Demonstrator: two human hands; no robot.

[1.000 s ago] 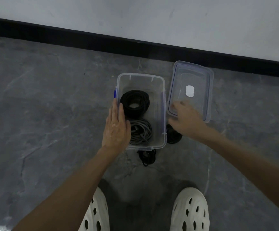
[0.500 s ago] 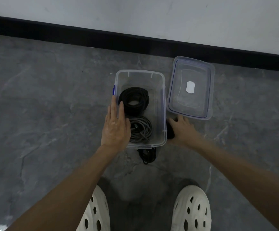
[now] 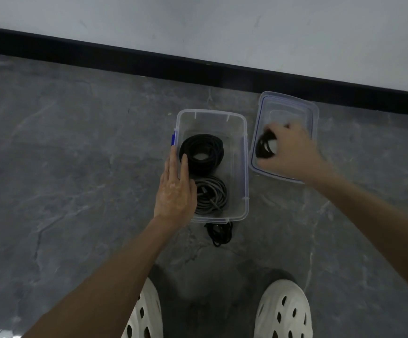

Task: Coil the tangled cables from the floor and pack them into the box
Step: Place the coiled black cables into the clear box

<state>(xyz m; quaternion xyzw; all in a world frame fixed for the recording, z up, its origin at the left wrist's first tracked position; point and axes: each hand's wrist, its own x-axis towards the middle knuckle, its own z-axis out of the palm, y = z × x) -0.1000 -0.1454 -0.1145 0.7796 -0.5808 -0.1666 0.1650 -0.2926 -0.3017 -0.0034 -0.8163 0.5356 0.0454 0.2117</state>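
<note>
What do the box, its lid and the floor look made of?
Box: clear, glossy plastic, apparently; the grey floor shows through its base.
Lid: seemingly the same clear plastic, also see-through.
Floor: grey veined stone or stone-look tile, slightly shiny; cannot tell which.

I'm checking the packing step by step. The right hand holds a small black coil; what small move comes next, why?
Probably swing the right hand left and lower the small coil into the box. It hangs over the lid, the box's right side looks free beside the big black coil and the grey coil, and the left hand rests on its rim.
</note>
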